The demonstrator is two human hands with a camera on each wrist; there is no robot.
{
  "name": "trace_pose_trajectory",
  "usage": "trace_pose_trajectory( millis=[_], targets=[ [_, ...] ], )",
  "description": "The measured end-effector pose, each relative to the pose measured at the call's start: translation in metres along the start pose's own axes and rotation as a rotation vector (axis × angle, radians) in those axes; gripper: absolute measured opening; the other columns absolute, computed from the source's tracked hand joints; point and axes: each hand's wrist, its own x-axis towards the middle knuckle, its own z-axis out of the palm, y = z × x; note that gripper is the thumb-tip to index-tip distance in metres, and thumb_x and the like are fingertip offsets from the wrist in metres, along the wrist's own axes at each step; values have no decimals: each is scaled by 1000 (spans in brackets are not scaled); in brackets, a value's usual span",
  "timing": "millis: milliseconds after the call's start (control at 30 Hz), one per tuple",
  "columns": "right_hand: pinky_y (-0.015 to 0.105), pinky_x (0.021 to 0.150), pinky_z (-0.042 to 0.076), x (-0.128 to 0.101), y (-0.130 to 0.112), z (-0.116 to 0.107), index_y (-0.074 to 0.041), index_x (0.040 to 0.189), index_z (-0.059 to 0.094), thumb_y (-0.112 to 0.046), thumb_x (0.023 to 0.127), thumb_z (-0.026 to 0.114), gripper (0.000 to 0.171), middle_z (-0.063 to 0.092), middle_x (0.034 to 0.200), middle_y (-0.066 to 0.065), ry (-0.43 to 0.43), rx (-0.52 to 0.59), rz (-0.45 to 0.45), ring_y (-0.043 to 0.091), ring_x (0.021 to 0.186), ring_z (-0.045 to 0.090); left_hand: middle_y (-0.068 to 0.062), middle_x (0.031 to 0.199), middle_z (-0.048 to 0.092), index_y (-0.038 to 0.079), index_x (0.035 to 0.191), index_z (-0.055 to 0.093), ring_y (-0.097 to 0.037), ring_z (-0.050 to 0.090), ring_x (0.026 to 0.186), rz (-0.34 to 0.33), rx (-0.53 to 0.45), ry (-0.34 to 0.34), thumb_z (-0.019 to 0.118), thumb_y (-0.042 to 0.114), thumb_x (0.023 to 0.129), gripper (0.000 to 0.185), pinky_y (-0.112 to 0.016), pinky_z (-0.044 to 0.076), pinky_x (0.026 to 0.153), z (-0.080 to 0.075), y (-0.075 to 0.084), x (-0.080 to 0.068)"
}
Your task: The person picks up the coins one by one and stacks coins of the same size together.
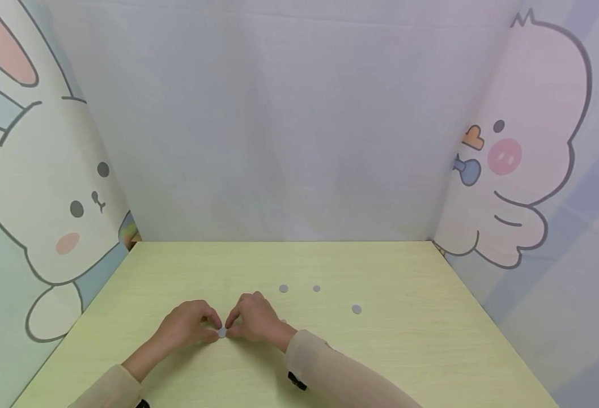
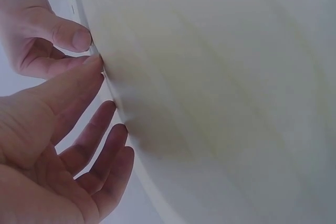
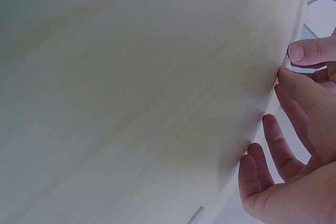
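A small round silver coin (image 1: 222, 332) lies flat on the table between my two hands in the head view. My left hand (image 1: 187, 326) holds its left edge with thumb and index fingertip. From the other side, my right hand (image 1: 253, 318) grips the right edge, thumb and index finger bent toward it. In the left wrist view, the fingertips of my left hand (image 2: 68, 129) meet the tabletop, other fingers loosely curled. The right wrist view has my right hand (image 3: 294, 145) low at the surface; the coin is mostly hidden there by fingers.
Three more coins lie farther back and right: one coin (image 1: 283, 288), a smaller coin (image 1: 317, 288) and another coin (image 1: 357, 309). Behind my right wrist a further coin (image 1: 284, 321) is partly covered. The pale wooden table (image 1: 406, 351) meets a curtain (image 1: 279, 141) at its back edge.
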Motion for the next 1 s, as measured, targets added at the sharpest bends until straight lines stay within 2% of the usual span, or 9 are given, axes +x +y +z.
trace_pose_trajectory(
  millis=[333,600,1000],
  targets=[
    [22,83,41,1,-1,0,-31,84,87,-32,87,91,4,72,92,-20,-9,-7,22,0,90,54,12,92,71,25,83,80,-15,67,90,4,-5,3,96,15,76,20,-43,57,78,1,0,-1],
    [20,77,38,2,0,4,-32,84,87,-34,87,91,5,72,88,-22,-10,-11,35,1,85,50,11,94,72,25,83,80,-17,69,93,-2,3,3,96,15,76,20,-47,58,81,0,4,-2],
    [21,79,38,3,1,4,-33,84,87,-34,86,91,5,72,88,-23,-8,-18,30,0,85,51,12,92,71,27,82,79,-15,67,91,-4,14,4,96,16,76,20,-44,58,79,0,3,-1]
  ],
)
